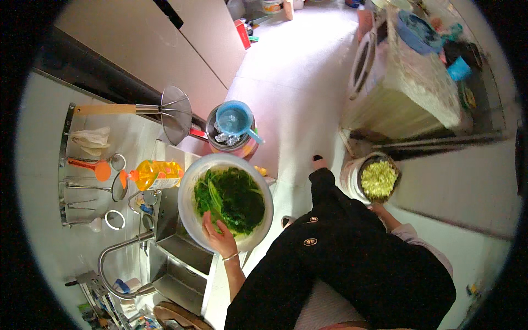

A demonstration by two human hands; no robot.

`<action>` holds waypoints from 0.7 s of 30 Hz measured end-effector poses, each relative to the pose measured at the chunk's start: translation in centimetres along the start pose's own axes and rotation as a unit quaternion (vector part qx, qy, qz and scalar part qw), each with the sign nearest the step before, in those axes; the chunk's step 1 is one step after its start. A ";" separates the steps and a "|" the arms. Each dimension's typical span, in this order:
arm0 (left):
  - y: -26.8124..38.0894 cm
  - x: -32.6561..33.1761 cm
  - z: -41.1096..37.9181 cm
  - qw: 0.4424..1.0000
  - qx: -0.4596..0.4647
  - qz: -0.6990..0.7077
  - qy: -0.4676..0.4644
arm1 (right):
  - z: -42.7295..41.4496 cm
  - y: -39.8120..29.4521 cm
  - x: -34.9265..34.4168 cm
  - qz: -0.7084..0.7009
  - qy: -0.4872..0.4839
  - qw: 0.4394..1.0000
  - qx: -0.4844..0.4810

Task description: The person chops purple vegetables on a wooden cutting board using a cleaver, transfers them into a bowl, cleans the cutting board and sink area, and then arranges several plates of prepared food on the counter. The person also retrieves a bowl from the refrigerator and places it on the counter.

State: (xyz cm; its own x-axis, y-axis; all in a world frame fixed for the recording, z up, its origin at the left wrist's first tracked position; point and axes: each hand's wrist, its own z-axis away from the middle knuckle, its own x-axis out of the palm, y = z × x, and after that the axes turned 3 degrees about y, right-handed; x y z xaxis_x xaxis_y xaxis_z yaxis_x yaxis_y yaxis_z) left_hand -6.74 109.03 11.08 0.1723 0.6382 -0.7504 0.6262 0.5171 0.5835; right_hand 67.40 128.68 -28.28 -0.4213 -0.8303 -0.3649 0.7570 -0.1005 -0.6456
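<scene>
A large pale plastic basin (pixel 187 181) holds dark leafy greens (pixel 243 202) in liquid. It stands at the sink's edge, overlapping the steel counter. My left hand (pixel 220 239) reaches over its near rim, fingers apart at the edge of the greens; a bracelet circles the wrist. Lower right, my right hand (pixel 379 211) is at the near rim of a white bucket (pixel 348 179) topped with chopped yellow-green vegetable (pixel 377 179). Most of that hand's fingers are hidden, so its grip is unclear.
A double steel sink (pixel 181 284) with a curved faucet (pixel 103 260) lies left. An orange dish-soap bottle (pixel 159 175) is beside the basin. Beyond it, a blue dipper (pixel 234 117) rests on a bin (pixel 214 138). A wire skimmer (pixel 175 115) hangs on the wall. A washing machine (pixel 371 107) stands right.
</scene>
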 end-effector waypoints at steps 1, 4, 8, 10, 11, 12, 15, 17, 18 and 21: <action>2.1 0.5 -1.4 1.000 0.014 -0.010 0.023 | -4.5 -3.7 -2.2 0.126 0.014 0.989 -0.071; 9.3 4.1 -6.5 0.998 0.037 -0.011 0.049 | -11.8 -18.9 -9.2 0.279 0.097 0.945 -0.138; 17.9 9.3 -12.5 0.996 0.071 0.051 -0.013 | -13.7 -43.3 -22.2 0.169 0.218 0.956 -0.103; 20.8 11.1 -14.5 0.995 0.091 0.030 -0.014 | -16.0 -52.7 -27.6 0.165 0.224 0.944 -0.180; 21.4 11.8 -15.0 0.996 0.084 0.017 -0.010 | -15.7 -58.5 -29.7 0.138 0.214 0.939 -0.229; 21.7 12.4 -15.7 0.997 0.081 0.004 -0.011 | -15.2 -64.0 -31.1 0.048 0.196 0.953 -0.224; 20.8 13.3 -18.5 0.999 0.029 0.012 0.016 | -12.5 -75.1 -36.3 -0.431 -0.128 0.859 -0.243; 20.7 13.2 -20.9 0.999 -0.008 0.001 0.036 | -13.9 -78.7 -37.7 -0.473 -0.286 0.760 -0.343; 20.3 13.4 -22.2 0.999 -0.015 -0.007 0.041 | -15.9 -79.7 -38.0 -0.492 -0.307 0.740 -0.341; 18.2 14.4 -26.6 0.996 -0.030 -0.030 0.074 | -25.4 -79.0 -38.3 -0.300 -0.217 0.883 -0.289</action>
State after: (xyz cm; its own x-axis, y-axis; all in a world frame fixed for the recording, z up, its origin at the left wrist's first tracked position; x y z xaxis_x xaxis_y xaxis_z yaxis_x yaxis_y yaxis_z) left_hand -13.13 142.77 19.18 0.0186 0.6794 -0.7335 0.5852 0.5874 0.5590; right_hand 11.05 182.35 19.64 -0.3338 -0.8674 0.3692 0.0284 -0.4007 -0.9158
